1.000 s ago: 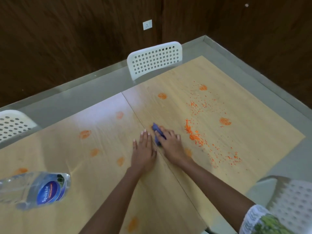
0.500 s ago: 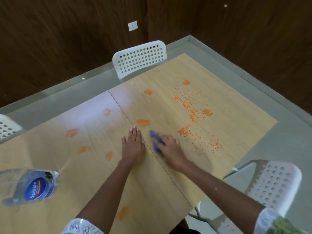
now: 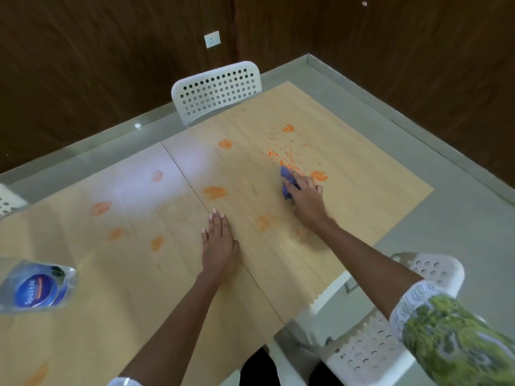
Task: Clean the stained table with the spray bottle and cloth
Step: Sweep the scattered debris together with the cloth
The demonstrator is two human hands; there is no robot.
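The light wooden table point(image 3: 156, 274) carries several orange smears and a patch of orange specks point(image 3: 289, 154) on its right half. My right hand point(image 3: 306, 199) presses a small blue cloth point(image 3: 285, 182) against the table just below the specks, its fingers curved over the cloth. My left hand point(image 3: 218, 243) lies flat on the wood near the seam between the two table halves. A clear bottle with a blue label point(image 3: 34, 286) stands at the table's left edge; its top is out of view.
A white perforated chair point(image 3: 217, 89) stands at the far side of the table. Another white chair point(image 3: 390, 324) is at the near right corner, and a third point(image 3: 8, 200) shows at the far left. Dark wood walls enclose a grey floor.
My right hand has slid the blue cloth away from me and to the right, up to the orange specks. My left hand stays flat on the table. The view has shifted.
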